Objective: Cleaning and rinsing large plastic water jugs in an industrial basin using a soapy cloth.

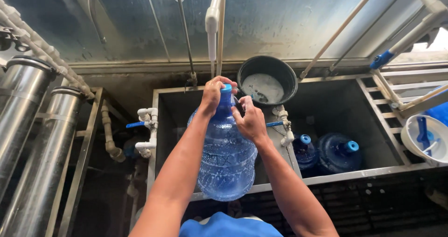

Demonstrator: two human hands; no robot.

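Gripping the jug (227, 157) neck with both hands, left (213, 93) and right (250, 120), we see a bucket (267, 85) on the tank's (373, 125) back rim and two jugs (326, 153) inside it.

Steel trough (373, 171); two blue jugs (338, 153) inside; black bucket (267, 80) on rim.

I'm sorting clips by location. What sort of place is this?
Probably a water-bottle refilling station. The left hand and right hand hold a large blue water jug over a steel trough with capped jugs, beside steel filter cylinders.
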